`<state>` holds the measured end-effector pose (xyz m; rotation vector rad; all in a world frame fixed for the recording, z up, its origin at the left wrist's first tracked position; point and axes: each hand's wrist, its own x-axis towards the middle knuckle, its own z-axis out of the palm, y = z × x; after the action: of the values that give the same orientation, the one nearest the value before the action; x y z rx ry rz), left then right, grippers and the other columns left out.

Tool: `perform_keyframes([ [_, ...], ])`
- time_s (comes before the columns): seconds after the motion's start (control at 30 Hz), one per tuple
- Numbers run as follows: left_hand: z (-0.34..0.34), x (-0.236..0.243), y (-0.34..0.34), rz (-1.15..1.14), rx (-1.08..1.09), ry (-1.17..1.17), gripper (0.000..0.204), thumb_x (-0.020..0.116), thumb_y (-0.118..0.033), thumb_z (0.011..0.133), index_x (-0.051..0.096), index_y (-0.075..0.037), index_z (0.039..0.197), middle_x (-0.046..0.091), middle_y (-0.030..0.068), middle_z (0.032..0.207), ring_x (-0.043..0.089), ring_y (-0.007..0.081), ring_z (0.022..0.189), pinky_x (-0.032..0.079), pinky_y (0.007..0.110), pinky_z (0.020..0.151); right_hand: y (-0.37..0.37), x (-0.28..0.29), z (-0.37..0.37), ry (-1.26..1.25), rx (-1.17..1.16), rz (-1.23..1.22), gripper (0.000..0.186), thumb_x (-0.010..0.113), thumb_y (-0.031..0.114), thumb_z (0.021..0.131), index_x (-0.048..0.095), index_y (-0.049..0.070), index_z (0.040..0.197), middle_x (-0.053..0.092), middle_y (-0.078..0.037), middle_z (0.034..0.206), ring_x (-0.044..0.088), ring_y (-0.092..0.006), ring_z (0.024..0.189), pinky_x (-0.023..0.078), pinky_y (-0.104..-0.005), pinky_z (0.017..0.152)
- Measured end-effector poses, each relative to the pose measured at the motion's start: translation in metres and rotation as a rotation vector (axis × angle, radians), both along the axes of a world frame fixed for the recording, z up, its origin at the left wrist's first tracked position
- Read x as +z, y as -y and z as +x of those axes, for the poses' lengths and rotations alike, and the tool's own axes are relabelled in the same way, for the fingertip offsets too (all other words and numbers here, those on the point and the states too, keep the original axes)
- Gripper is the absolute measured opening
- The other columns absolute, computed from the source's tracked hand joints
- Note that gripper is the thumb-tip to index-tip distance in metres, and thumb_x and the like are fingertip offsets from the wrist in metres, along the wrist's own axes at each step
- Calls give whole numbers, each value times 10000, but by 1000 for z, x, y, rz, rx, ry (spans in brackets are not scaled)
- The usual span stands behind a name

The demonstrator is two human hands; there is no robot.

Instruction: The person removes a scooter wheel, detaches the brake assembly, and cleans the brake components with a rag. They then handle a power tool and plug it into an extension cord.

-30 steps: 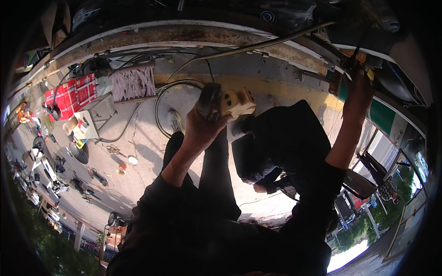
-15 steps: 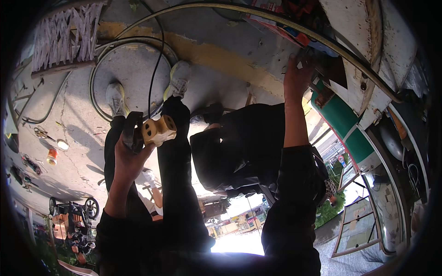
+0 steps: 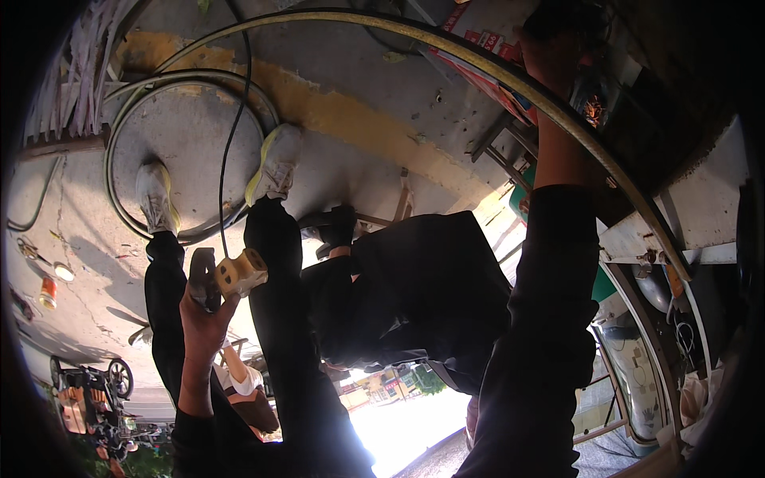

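My left hand (image 3: 205,320) is closed around a yellow socket block (image 3: 239,273) with dark outlet holes. A black cable (image 3: 225,183) runs up from the block. A dark, curved piece (image 3: 204,279) is also in that hand, and I cannot make out its kind. At the upper right my right hand (image 3: 550,60) reaches past a thick hose (image 3: 510,73) into shadow. Its fingers appear curled at a dark object (image 3: 562,17) that is too dim to name. Orange bits (image 3: 592,110) glint beside my right wrist.
The hose also lies in a coil (image 3: 111,159) round my shoes (image 3: 275,163). Red printed boxes (image 3: 486,48) stand near my right hand. A green cylinder (image 3: 522,191) and a white metal frame (image 3: 685,219) are at the right. A person in dark clothes (image 3: 414,279) crouches close in front.
My right hand has moved up and right, deeper into the shadow. The view has shifted, so my left hand with the socket block appears lower and further left.
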<state>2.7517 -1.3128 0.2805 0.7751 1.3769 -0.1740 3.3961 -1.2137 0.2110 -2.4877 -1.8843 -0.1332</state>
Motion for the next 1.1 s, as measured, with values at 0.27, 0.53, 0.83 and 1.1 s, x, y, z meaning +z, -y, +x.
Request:
perform_keyframes([
  [0.27,10,1,-4,-37,-44,-36,546,799,-69,832,571,38,1316,698,86,1091,649,111,981,534,270,872,-7,-17,47,142,-351,-427,537,663,493,905,718,-2,1107,726,-235,1114,682,-410,1098,530,-480,939],
  [0.53,3,-2,-9,-19,53,32,697,790,-34,838,485,33,1461,684,124,1216,658,155,1115,532,305,982,-2,19,53,164,-338,-218,458,645,377,951,666,-38,1143,707,-249,1128,686,-418,1081,533,-491,917],
  [0.83,-5,17,-25,36,21,9,626,811,-57,817,555,34,1382,706,112,1185,666,139,1078,532,303,970,57,98,-63,65,-492,211,388,629,245,990,596,-76,1203,686,-259,1138,689,-427,1062,531,-508,895],
  [1.1,-22,38,-36,124,-57,8,657,821,-58,814,557,27,1409,712,114,1182,679,146,1081,531,306,979,124,135,-182,-43,-645,196,451,609,155,1003,501,-107,1354,652,-307,1167,664,-452,1098,543,-488,892],
])
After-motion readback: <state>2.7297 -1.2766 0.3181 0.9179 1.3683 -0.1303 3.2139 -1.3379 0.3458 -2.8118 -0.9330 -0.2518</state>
